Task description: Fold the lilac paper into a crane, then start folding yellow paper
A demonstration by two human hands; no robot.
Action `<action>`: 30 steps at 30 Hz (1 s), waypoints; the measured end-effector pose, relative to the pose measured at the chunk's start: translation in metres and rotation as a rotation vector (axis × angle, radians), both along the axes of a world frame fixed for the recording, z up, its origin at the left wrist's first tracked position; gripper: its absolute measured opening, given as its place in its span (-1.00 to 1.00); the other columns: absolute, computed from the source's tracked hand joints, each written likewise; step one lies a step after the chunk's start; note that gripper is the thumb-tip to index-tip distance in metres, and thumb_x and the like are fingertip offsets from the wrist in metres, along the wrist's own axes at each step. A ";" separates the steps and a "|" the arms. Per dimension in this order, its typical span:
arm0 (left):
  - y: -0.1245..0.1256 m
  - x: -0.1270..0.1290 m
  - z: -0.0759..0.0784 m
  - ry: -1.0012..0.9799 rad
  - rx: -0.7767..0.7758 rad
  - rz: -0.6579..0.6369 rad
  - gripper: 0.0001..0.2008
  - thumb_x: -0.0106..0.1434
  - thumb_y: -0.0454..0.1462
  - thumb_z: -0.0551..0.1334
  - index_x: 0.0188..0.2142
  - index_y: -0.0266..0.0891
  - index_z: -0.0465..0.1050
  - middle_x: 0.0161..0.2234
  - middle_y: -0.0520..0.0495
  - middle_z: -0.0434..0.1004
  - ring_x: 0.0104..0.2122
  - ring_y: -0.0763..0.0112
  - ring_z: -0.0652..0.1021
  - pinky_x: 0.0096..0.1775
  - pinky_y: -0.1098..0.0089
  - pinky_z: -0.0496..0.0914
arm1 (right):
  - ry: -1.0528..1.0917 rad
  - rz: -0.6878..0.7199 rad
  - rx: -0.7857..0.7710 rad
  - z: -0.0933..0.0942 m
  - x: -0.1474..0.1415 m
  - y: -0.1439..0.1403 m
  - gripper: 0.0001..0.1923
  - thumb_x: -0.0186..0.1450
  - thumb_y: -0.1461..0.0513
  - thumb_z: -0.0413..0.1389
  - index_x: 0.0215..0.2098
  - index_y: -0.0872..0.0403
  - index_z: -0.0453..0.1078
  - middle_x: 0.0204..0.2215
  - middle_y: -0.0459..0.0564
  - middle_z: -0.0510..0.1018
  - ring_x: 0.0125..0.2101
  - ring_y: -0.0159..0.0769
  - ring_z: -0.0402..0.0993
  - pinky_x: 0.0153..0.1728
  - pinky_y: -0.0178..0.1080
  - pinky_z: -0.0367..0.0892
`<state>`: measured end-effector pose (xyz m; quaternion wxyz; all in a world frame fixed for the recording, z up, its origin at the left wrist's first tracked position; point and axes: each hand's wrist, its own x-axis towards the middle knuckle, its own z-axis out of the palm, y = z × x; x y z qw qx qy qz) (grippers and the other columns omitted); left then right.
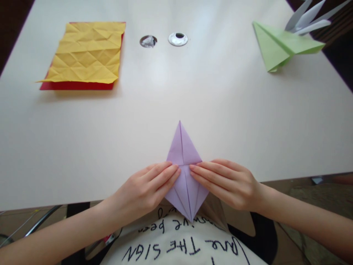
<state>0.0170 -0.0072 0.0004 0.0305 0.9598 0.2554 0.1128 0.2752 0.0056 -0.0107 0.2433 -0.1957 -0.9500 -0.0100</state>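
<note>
A folded sheet of purple origami paper (pixel 182 147) forms a long diamond at the table's front edge, its upper point away from me and its lower point over my shirt. Creases run down its middle and across its width. My left hand (pixel 150 183) grips the left side, fingertips together on top near the cross crease. On the right side, my right hand (pixel 234 182) holds it the same way, fingers pressed together. Both thumbs are hidden, and a narrow strip of paper shows between the fingertips.
Crumpled-looking yellow creased paper (pixel 88 53) lies on a red sheet (pixel 77 86) at the back left. Two round table fittings, a left one (pixel 148 41) and a right one (pixel 178 39), sit at the back. A folded green paper piece (pixel 284 46) with white blade-like strips (pixel 307 18) stands at the right.
</note>
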 end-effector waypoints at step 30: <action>0.021 0.004 -0.003 0.142 -0.100 0.039 -0.54 0.36 -0.29 -0.04 0.23 -0.31 0.03 0.26 -0.11 0.03 0.23 0.29 0.14 0.18 0.26 0.13 | -0.158 -0.118 -0.169 0.005 0.007 0.018 -0.57 0.30 0.26 0.02 0.14 0.13 0.22 0.07 0.06 0.39 0.13 -0.19 0.24 0.09 -0.06 0.25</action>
